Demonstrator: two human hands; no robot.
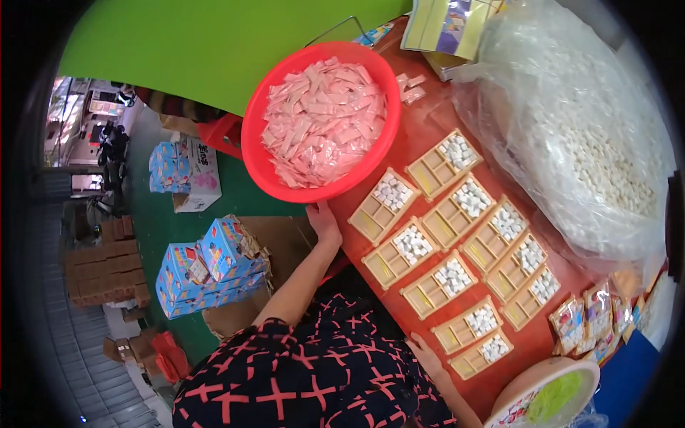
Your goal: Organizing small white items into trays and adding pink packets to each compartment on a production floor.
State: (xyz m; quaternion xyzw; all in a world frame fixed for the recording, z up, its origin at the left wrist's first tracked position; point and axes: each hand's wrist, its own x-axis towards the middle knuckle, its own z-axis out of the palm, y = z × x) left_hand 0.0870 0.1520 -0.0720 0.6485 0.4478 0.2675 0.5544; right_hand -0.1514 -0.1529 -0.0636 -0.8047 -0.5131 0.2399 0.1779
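While left hand (325, 225) extends to red basin (251, 146), right hand (427, 358) beside trays (464, 366)

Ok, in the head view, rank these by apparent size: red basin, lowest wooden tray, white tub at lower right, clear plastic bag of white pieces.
1. Clear plastic bag of white pieces
2. Red basin
3. White tub, partly cut off by the frame
4. Lowest wooden tray
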